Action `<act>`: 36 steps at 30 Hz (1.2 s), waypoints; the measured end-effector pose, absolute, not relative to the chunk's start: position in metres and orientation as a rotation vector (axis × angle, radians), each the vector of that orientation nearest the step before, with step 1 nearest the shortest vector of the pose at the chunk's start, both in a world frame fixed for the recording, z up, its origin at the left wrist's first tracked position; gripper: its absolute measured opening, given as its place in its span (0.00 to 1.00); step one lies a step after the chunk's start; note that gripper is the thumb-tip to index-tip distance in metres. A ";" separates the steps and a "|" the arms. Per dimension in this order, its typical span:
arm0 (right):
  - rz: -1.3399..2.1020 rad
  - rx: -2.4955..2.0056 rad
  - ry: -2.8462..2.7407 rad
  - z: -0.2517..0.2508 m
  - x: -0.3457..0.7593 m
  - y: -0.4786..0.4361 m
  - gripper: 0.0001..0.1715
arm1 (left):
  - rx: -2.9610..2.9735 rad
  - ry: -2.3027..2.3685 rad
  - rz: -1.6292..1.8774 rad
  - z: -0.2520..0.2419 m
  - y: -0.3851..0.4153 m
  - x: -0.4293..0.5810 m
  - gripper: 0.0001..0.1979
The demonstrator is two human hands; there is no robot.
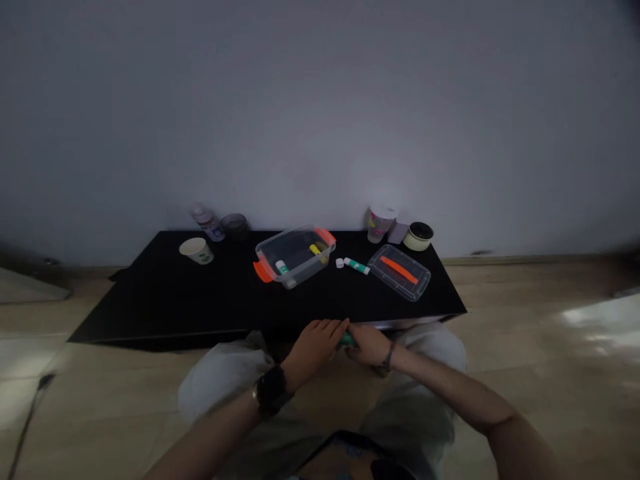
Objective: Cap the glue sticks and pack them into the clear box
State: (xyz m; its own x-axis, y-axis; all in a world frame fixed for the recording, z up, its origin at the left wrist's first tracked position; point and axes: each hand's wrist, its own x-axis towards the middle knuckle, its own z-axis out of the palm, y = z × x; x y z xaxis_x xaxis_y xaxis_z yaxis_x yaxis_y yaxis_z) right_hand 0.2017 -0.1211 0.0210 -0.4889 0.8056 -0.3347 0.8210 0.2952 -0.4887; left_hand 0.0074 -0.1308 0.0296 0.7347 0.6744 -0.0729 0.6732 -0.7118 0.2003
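My left hand (314, 348) and my right hand (369, 344) meet in front of the black table's near edge, both closed around a small green object (347, 339), mostly hidden by the fingers. Beyond them a clear box (300, 272) with orange latches stands open; inside lie a white and green tube (282, 267) and a yellow item (315, 250). Right of the box are a small white cap (339, 263) and another green and white tube (357, 266). The clear lid (419, 285) with an orange handle lies flat farther right.
On the black table (165, 303), a paper cup (196, 251), a bottle (207, 223) and a dark cup (235, 227) stand at the left. A clear cup (380, 225), a pale block (399, 232) and a round tin (419, 237) stand back right, near the wall.
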 end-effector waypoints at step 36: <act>-0.249 2.149 2.232 0.020 0.266 -0.018 0.21 | 2.203 1.402 0.465 0.000 -0.048 -0.039 0.18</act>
